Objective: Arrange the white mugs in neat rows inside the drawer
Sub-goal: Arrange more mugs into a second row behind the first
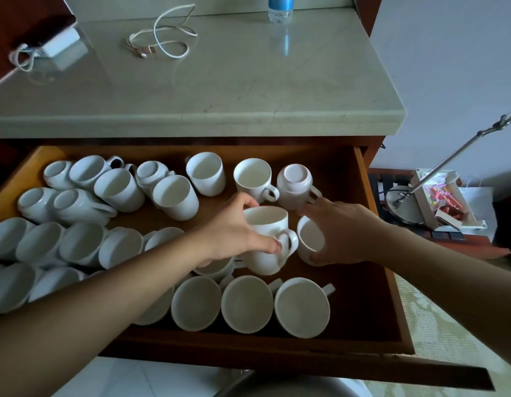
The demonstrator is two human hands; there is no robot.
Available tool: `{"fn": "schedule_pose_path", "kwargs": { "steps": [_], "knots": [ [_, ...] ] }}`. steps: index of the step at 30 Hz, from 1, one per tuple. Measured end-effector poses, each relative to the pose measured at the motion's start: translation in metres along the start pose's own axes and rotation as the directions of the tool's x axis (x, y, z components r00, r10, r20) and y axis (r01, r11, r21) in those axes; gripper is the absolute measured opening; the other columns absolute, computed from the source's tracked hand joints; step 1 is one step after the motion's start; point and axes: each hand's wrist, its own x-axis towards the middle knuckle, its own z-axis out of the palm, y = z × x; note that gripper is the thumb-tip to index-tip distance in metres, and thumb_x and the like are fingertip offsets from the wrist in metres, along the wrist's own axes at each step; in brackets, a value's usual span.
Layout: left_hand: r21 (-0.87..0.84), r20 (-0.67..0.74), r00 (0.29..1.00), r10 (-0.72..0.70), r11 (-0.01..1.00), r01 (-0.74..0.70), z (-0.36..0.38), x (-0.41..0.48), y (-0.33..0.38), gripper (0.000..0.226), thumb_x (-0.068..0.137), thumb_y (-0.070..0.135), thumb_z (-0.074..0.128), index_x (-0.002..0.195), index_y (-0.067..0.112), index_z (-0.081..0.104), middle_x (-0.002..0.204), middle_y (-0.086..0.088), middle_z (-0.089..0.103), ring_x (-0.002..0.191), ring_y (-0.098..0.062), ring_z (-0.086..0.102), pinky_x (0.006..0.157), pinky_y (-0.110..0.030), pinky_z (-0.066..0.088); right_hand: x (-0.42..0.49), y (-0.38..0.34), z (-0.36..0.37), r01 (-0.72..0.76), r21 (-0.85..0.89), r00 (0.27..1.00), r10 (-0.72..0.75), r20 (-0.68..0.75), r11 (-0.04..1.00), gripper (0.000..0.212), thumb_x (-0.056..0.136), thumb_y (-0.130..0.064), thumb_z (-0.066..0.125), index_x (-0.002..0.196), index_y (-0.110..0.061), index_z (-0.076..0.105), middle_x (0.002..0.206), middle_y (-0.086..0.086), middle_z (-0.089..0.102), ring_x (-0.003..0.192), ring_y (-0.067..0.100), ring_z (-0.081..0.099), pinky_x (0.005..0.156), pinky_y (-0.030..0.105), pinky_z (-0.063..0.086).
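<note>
Left hand (234,230) clenched, right hand (343,233) curled, arms extended

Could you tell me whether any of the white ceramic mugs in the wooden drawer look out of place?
Yes. One white ceramic mug at the back right of the wooden drawer stands upside down, base up, beside upright ones. The mugs at back left lie tipped on their sides, jumbled rather than in rows.

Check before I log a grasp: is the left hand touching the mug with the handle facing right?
Touching. The head view shows the left hand wrapped around the mug, thumb at its handle.

Dim, soft glare on countertop (219,81), edges warped
</note>
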Motion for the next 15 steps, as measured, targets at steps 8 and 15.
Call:
{"fn": "schedule_pose_path", "kwargs": {
  "steps": [8, 15],
  "knots": [
    [-0.162, 0.107, 0.982, -0.153, 0.972, 0.169, 0.014, -0.001, -0.003, 0.082, 0.054, 0.036, 0.091, 0.121, 0.025, 0.046, 0.113, -0.002, 0.060, 0.104, -0.016, 0.059, 0.091, -0.037, 0.055, 0.004, -0.004, -0.001, 0.029, 0.031, 0.999, -0.029, -0.017, 0.999, 0.091, 0.066, -0.062, 0.073, 0.140, -0.029, 0.032, 0.135, -0.005, 0.053, 0.104, 0.016, 0.062, 0.074, 0.022, 0.053],
    [-0.184, -0.022, 0.983, -0.183, 0.967, 0.176, 0.026, 0.008, -0.014, 0.097, 0.038, 0.051, 0.087, 0.121, 0.029, 0.042, 0.112, 0.003, 0.058, 0.103, -0.016, 0.058, 0.091, -0.042, 0.054, 0.000, -0.002, -0.006, 0.016, 0.052, 1.000, -0.016, -0.001, 0.999, 0.096, 0.065, -0.054, 0.079, 0.141, -0.032, 0.025, 0.134, -0.004, 0.052, 0.105, 0.017, 0.062, 0.071, 0.020, 0.048]
  ]
}}
